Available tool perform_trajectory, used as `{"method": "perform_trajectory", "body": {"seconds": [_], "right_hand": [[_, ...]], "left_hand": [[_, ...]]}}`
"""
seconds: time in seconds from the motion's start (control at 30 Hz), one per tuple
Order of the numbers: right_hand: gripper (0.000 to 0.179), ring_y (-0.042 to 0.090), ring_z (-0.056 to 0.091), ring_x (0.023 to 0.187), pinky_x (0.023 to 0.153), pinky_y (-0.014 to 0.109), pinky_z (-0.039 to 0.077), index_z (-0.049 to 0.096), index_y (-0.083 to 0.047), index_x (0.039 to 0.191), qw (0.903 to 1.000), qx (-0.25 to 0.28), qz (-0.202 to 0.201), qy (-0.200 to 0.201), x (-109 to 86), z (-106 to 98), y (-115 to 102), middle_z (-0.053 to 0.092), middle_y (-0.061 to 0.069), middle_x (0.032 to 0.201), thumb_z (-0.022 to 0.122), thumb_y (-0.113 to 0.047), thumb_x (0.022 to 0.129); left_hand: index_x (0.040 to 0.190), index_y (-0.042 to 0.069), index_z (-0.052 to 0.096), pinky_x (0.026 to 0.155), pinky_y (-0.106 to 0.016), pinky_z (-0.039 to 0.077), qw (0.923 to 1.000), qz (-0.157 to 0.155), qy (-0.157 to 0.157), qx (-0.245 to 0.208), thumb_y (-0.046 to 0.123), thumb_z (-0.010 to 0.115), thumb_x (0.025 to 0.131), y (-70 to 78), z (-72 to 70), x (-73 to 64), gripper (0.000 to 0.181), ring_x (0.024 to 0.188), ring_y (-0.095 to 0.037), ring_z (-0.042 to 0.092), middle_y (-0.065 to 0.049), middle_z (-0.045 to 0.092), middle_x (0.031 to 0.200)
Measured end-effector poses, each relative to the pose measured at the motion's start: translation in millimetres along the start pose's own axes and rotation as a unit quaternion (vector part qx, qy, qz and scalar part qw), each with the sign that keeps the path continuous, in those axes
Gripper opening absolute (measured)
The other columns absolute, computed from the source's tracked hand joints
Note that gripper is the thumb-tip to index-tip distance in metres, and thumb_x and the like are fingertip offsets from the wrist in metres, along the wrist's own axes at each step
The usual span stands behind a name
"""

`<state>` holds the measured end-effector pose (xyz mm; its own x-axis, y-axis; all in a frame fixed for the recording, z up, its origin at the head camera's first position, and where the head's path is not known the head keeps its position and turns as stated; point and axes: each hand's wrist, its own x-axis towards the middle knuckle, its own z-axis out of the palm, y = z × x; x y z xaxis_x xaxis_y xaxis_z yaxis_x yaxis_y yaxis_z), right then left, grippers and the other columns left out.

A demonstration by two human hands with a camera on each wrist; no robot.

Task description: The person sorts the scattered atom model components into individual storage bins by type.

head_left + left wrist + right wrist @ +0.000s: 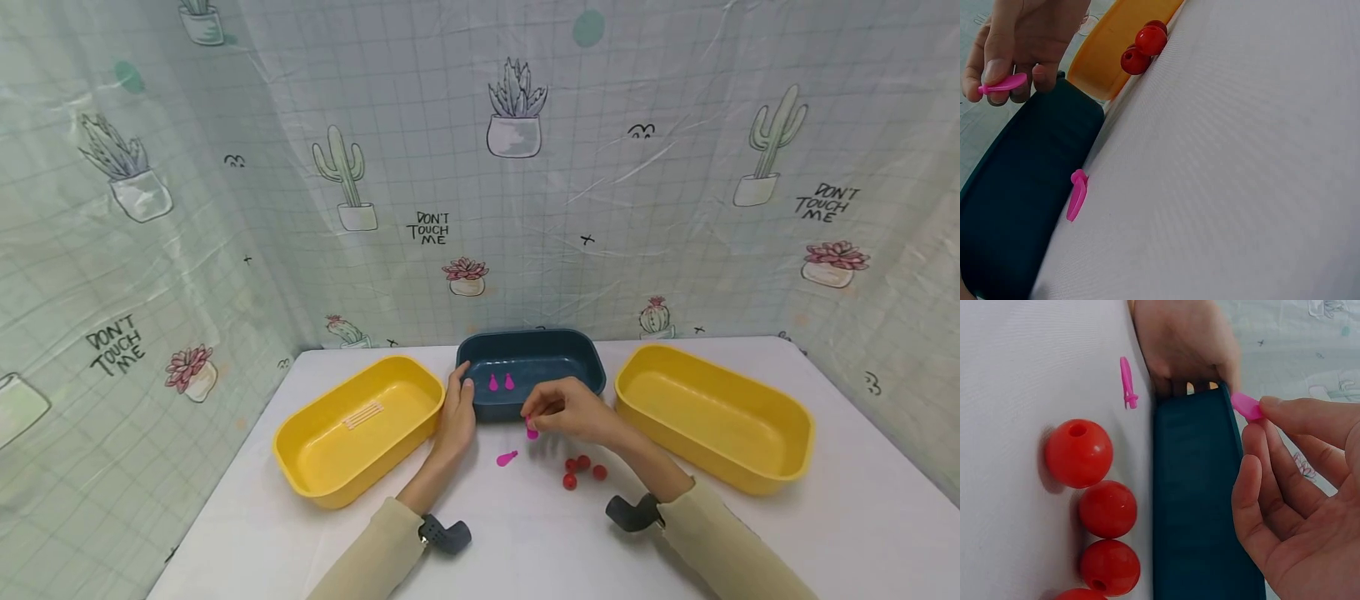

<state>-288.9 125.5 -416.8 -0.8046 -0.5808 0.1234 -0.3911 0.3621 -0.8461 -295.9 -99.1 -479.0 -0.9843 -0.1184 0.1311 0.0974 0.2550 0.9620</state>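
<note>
Your right hand [567, 408]: thumb and fingertips pinch pink piece [532, 433], mid-frame, long axis near upright, narrow end up. Blue bin [491, 413] just above it in frame; two pieces [492, 384] inside, up-left of your grip. Your left hand [456, 417] touches bin's left end, fingers fairly straight. Loose piece [507, 458] on worktop [517, 542], lower left of right hand, axis slanting up rightward. Backdrop [540, 217] reads "DON'T TOUCH ME" left, centre, upper right. No brand legible.

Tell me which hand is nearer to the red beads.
Right. The right hand, pinching a pink piece, is just beyond the red beads in the head view; the left hand is farther off to their left, at the left end of the dark blue basin.
</note>
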Motion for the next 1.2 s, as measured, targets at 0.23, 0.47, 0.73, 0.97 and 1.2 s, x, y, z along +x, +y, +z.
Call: {"method": "perform_trajectory", "body": {"seconds": [0.23,0.47,0.73,0.97,1.2], "right_hand": [[0.009,0.017,0.068,0.081,0.078,0.02,0.059,0.075,-0.002,0.101,0.9999,-0.002,-0.007,0.007,3.4,-4,-4,0.076,0.012,0.096,0.074,-0.004,0.092],[0.008,0.028,0.067,0.079,0.069,0.024,0.058,0.075,-0.005,0.1,0.9996,-0.013,0.013,0.021,10.3,-9,-14,0.075,0.01,0.092,0.073,-0.005,0.093],[0.007,0.03,0.067,0.081,0.07,0.026,0.058,0.075,-0.006,0.1,0.9983,-0.031,0.02,0.045,20.2,-16,-18,0.075,0.008,0.091,0.073,-0.005,0.093],[0.008,0.023,0.067,0.08,0.073,0.029,0.059,0.075,-0.006,0.1,0.9983,-0.032,0.017,0.046,28.4,-23,-19,0.075,0.009,0.091,0.074,-0.007,0.093],[0.009,0.027,0.065,0.079,0.07,0.032,0.057,0.075,-0.007,0.102,0.9976,-0.032,0.033,0.052,37.3,-29,-18,0.075,0.01,0.091,0.074,-0.008,0.093]], "left_hand": [[0.16,0.022,0.035,0.128,-0.057,0.022,1.0,0.002,0.001,0.0,0.034,0.033,0.113,0.4,-0.5,-0.7,0.048,0.156,-0.032,0.031,-0.007,0.031,0.17],[0.16,0.025,0.035,0.128,-0.057,0.022,1.0,-0.005,-0.003,0.0,0.034,0.033,0.113,-0.4,-1.2,-0.8,0.048,0.157,-0.031,0.029,-0.005,0.029,0.171],[0.16,0.023,0.034,0.128,-0.057,0.022,1.0,0.003,-0.003,-0.001,0.034,0.033,0.113,-0.2,-1.2,0.0,0.048,0.157,-0.031,0.029,-0.006,0.029,0.171],[0.161,0.023,0.034,0.128,-0.056,0.023,1.0,0.003,-0.003,-0.003,0.037,0.033,0.113,0.0,-1.2,1.3,0.049,0.157,-0.03,0.03,-0.005,0.03,0.171],[0.16,0.023,0.034,0.128,-0.059,0.022,1.0,0.0,-0.006,-0.005,0.033,0.032,0.114,-1.0,-0.6,1.1,0.048,0.157,-0.032,0.029,-0.006,0.029,0.171]]}}
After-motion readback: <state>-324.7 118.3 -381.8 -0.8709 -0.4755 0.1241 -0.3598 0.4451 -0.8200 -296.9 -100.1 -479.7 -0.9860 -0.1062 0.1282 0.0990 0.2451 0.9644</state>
